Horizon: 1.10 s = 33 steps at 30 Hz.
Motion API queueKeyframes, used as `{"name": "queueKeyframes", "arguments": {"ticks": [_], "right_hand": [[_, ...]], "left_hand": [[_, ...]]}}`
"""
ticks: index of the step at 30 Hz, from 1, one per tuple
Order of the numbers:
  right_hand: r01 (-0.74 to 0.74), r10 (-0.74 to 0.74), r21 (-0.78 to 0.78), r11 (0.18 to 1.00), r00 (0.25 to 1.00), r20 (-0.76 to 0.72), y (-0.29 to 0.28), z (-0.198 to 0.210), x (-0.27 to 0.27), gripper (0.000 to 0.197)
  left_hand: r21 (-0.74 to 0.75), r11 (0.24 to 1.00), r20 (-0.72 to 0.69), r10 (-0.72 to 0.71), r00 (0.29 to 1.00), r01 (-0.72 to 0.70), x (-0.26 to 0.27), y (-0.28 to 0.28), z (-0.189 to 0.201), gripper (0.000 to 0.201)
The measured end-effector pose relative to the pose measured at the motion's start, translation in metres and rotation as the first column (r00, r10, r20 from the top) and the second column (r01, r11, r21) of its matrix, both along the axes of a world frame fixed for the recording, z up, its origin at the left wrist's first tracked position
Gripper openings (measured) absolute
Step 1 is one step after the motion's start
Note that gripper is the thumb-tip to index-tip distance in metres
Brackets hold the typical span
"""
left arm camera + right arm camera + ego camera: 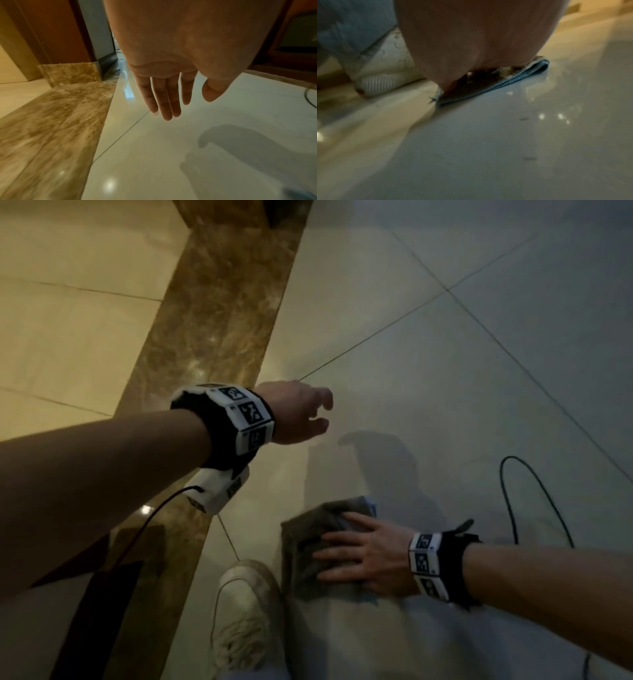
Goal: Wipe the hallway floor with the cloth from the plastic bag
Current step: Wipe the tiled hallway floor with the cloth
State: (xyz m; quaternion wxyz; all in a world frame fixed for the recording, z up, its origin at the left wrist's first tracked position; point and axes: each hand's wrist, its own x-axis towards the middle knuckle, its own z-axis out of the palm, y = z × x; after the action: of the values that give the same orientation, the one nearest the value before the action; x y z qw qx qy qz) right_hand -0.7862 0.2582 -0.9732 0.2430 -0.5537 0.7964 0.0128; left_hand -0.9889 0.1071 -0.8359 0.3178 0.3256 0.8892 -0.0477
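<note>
Cloth [308, 546] half under right hand [363, 556]

Pale grey-white glossy tiles on the floor [445, 371], crossed by thin dark grout lines. A mottled brown-and-gold marble strip [219, 313] runs alongside, cream tiles beyond it. The cloth [308, 542] shows grey-brown on top, with a blue ribbed edge in the right wrist view. White shoe [246, 611], light blue trouser leg [351, 24], black cable [534, 494], black-and-white patterned wristbands [239, 416].

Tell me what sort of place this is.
Probably an indoor hallway by a doorway: glossy pale floor tiles, a brown marble threshold strip, and a wooden door frame at its end.
</note>
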Motion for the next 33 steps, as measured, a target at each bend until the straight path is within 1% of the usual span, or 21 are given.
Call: {"name": "queueKeyframes", "arguments": {"ticks": [1,3,4,5,7,9,10,12,15,16,17,19,22,23,24,25,27,28,30,33], "right_hand": [[0.017,-0.017,-0.008,1.000,1.000,-0.012,0.007,-0.001,-0.015,0.071],[0.124,-0.124,0.007,0.992,0.992,0.003,0.019,0.004,-0.052,0.067],[0.179,-0.180,0.044,0.983,0.984,0.013,0.024,0.007,-0.072,0.066],[0.244,-0.243,0.048,0.969,0.970,-0.007,0.029,0.007,-0.091,0.067],[0.405,-0.403,0.051,0.913,0.914,-0.054,0.041,0.005,-0.130,0.066],[0.520,-0.508,0.107,0.847,0.853,-0.119,0.043,0.007,-0.157,0.064],[0.560,-0.545,0.141,0.817,0.828,-0.131,0.042,0.008,-0.163,0.063],[0.596,-0.591,0.217,0.773,0.801,-0.092,0.034,0.012,-0.157,0.064],[0.656,-0.655,0.197,0.728,0.751,-0.083,0.029,0.012,-0.154,0.064],[0.661,-0.659,0.195,0.724,0.747,-0.084,0.027,0.012,-0.153,0.064],[0.650,-0.646,0.221,0.727,0.757,-0.103,0.025,0.012,-0.147,0.065],[0.596,-0.587,0.258,0.760,0.801,-0.120,0.016,0.017,-0.134,0.065],[0.564,-0.559,0.240,0.790,0.824,-0.097,0.000,0.018,-0.082,0.072],[0.540,-0.541,0.228,0.810,0.838,-0.065,-0.011,0.016,-0.055,0.073],[0.501,-0.507,0.194,0.844,0.862,-0.020,-0.025,0.015,-0.029,0.072],[0.477,-0.484,0.151,0.866,0.875,0.016,-0.038,0.014,-0.004,0.074],[0.487,-0.490,0.077,0.870,0.871,0.036,-0.063,0.012,0.042,0.083],[0.477,-0.480,0.064,0.876,0.876,0.044,-0.073,0.010,0.062,0.083],[0.460,-0.463,0.062,0.886,0.883,0.071,-0.092,0.009,0.101,0.078],[0.516,-0.526,0.103,0.851,0.836,0.156,-0.100,0.013,0.140,0.065]], "left_hand": [[-0.019,1.000,-0.005,0.015,1.000,-0.015,0.008,-0.007,0.002,0.040],[-0.055,0.997,-0.007,0.044,0.999,-0.045,0.019,-0.022,0.007,0.040],[-0.077,0.993,-0.004,0.084,0.996,-0.084,0.027,-0.034,0.011,0.040],[-0.096,0.987,-0.001,0.128,0.992,-0.128,0.035,-0.046,0.015,0.040],[-0.132,0.967,0.010,0.219,0.976,-0.216,0.054,-0.071,0.026,0.039],[-0.173,0.942,0.030,0.297,0.954,-0.287,0.076,-0.092,0.037,0.038],[-0.194,0.934,0.043,0.313,0.949,-0.299,0.084,-0.101,0.040,0.038],[-0.238,0.922,0.087,0.333,0.939,-0.305,0.099,-0.113,0.042,0.039],[-0.222,0.925,0.090,0.333,0.939,-0.307,0.091,-0.123,0.020,0.039],[-0.192,0.927,0.087,0.343,0.935,-0.322,0.085,-0.125,0.010,0.038],[-0.146,0.929,0.094,0.356,0.930,-0.341,0.080,-0.125,-0.001,0.037],[-0.082,0.933,0.109,0.357,0.928,-0.350,0.070,-0.117,-0.010,0.037],[-0.012,0.975,0.107,0.222,0.969,-0.222,0.051,-0.094,-0.012,0.038],[0.012,0.983,0.120,0.179,0.976,-0.182,0.048,-0.085,-0.010,0.038],[0.035,0.988,0.128,0.148,0.981,-0.153,0.047,-0.077,-0.009,0.038],[0.048,0.991,0.126,0.115,0.985,-0.121,0.046,-0.069,-0.009,0.038],[0.059,0.998,0.109,0.009,0.994,-0.016,0.045,-0.053,-0.013,0.037],[0.057,0.998,0.106,-0.044,0.993,0.038,0.047,-0.047,-0.017,0.037],[0.062,0.986,0.102,-0.158,0.982,0.153,0.060,-0.032,-0.022,0.037],[0.073,0.962,0.117,-0.272,0.955,0.265,0.083,-0.013,-0.032,0.037]]}}
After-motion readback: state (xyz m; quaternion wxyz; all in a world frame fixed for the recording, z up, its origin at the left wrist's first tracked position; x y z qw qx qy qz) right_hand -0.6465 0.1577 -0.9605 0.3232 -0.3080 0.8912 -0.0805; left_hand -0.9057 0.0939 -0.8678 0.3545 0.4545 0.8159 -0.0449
